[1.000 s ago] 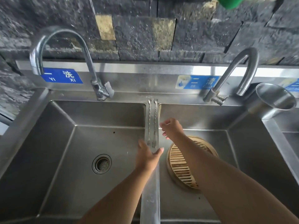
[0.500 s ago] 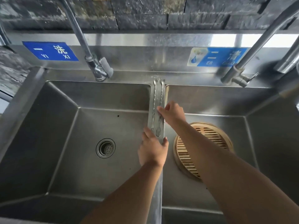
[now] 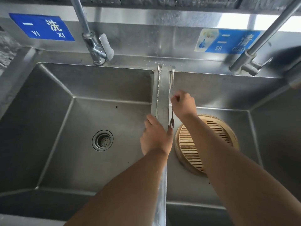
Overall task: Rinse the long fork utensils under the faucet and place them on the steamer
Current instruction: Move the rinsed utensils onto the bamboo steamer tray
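Two long forks show in the head view: one fork (image 3: 157, 92) lies along the sink divider (image 3: 163, 98), its tines under the left hand (image 3: 155, 137), whose grip I cannot tell; the right hand (image 3: 184, 105) pinches the second fork (image 3: 172, 119) beside one bamboo steamer (image 3: 215, 128).

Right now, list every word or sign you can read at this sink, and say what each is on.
"一 洗" over "YI XI": blue sign on the steel backsplash, behind the left basin.
"二 清" over "ER", then a word that looks like "QIAO" but is blurred and partly hidden by the right faucet: blue sign with a water-drop picture, behind the right basin.
No readable text on the bamboo steamer or elsewhere.
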The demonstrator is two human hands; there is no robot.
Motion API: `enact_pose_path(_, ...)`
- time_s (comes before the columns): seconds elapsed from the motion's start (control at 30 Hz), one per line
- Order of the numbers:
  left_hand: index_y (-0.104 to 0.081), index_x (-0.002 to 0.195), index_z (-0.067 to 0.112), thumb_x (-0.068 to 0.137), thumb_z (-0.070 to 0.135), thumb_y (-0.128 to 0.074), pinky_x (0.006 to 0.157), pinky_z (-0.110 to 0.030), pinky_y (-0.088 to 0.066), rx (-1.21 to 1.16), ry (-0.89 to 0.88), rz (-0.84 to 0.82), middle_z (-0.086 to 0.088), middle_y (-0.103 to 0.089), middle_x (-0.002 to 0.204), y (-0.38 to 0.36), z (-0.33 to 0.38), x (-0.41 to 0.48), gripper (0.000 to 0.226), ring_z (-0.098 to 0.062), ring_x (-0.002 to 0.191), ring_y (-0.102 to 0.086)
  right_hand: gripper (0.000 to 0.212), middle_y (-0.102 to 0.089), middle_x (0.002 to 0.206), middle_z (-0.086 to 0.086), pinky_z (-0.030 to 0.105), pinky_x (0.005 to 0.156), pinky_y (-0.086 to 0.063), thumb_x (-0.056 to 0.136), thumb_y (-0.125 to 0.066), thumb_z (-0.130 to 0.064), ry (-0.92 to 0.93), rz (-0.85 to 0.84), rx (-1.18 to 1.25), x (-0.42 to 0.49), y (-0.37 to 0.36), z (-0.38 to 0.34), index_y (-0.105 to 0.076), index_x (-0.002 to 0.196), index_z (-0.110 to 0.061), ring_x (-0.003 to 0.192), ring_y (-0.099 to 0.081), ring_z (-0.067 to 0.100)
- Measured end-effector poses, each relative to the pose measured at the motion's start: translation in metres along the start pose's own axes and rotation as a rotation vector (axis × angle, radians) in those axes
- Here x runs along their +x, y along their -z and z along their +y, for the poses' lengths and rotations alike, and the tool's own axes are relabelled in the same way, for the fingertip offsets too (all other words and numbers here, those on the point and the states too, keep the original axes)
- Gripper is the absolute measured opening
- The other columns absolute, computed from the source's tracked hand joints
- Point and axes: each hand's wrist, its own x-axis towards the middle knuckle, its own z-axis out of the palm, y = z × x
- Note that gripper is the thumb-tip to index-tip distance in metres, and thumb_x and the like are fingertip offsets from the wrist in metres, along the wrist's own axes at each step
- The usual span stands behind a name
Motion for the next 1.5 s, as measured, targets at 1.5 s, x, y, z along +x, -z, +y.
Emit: enact_pose_path(1.5, -0.047, 0.109, 0.013, 0.08, 0.059, -0.059, 0.081, -0.046, -0.05, 0.116, 0.014, 0.15, -0.011, -0.066, 0.107, -0.007, 0.002, 0.001, 0.056, -0.041, 0.095, -0.063, 0.014, -0.055, 0.067, -0.002, 0.026, 0.044, -0.033, 0.098, -0.037, -0.018, -0.071, -0.219, -0.371, -0.068, 0.007, 0.29, -0.048, 0.091, -0.023, 0.058, -0.053, 0.015)
